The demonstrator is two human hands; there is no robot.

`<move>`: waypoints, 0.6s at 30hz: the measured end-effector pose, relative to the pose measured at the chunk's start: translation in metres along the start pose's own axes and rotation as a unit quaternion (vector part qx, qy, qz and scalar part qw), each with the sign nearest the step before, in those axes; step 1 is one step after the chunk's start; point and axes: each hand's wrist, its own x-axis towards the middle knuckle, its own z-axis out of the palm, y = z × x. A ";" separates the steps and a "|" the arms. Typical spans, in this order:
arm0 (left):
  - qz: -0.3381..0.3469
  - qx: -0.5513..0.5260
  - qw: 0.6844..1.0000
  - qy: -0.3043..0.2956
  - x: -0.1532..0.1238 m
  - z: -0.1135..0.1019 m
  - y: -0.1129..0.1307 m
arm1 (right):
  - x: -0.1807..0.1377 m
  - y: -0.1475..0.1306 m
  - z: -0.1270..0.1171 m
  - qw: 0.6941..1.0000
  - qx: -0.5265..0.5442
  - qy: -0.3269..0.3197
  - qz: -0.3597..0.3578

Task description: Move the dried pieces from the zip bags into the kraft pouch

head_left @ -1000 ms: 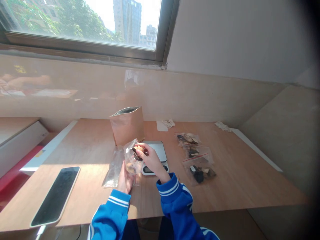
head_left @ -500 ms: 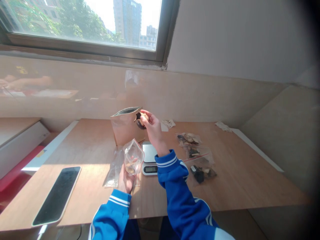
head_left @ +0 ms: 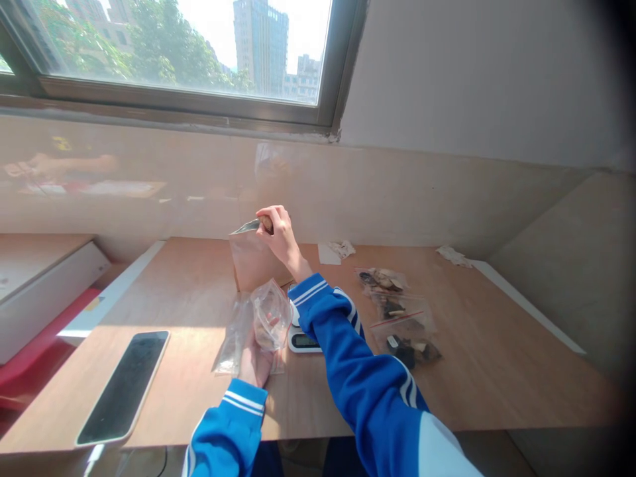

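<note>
Looking down across a wooden tabletop (head_left: 489, 358) beneath a window (head_left: 179, 59), with trees and towers outside, the view centres on a person's two hands. A smartphone (head_left: 122, 387) with a dark screen lies at 9 o'clock from a digital scale (head_left: 302, 342), whose top is mostly hidden by a blue right sleeve (head_left: 342, 338) with white stripes. A kraft pouch (head_left: 256, 264) with a silver lining stands upright at 11 o'clock from the scale, and three zip bags (head_left: 402, 324) of dried dark and tan pieces lie at 3 o'clock. Two crumpled paper scraps (head_left: 335, 250) sit near the far edge.

The right hand (head_left: 281, 235) is raised at the pouch's mouth, its fingers (head_left: 272, 218) closed in a tight pinch on a small tan piece (head_left: 266, 224); whether it touches the pouch cannot be told. The left hand (head_left: 256, 363) lies palm up, its fingers behind a clear zip bag (head_left: 271, 317) that it cradles, open at the top, above a flat clear bag (head_left: 231, 338).
</note>
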 end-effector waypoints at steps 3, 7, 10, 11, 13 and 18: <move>-0.004 -0.005 1.000 0.013 0.001 -0.001 0.000 | -0.003 -0.004 -0.003 0.999 -0.030 -0.020 -0.009; -0.007 -0.006 1.000 0.028 0.002 0.001 0.001 | -0.004 -0.013 -0.010 0.996 -0.073 -0.057 -0.010; -0.012 -0.005 1.000 0.028 0.002 0.003 0.002 | -0.007 -0.021 -0.017 0.991 -0.094 -0.091 -0.019; -0.011 -0.004 1.000 0.026 0.001 0.003 0.002 | -0.008 -0.023 -0.020 0.989 -0.101 -0.106 -0.023; -0.006 0.004 1.000 0.020 0.000 0.005 0.003 | -0.011 -0.030 -0.027 0.983 -0.121 -0.137 -0.031; 0.003 0.026 1.000 -0.012 -0.002 0.009 0.003 | -0.023 -0.046 -0.040 0.971 -0.155 -0.177 -0.035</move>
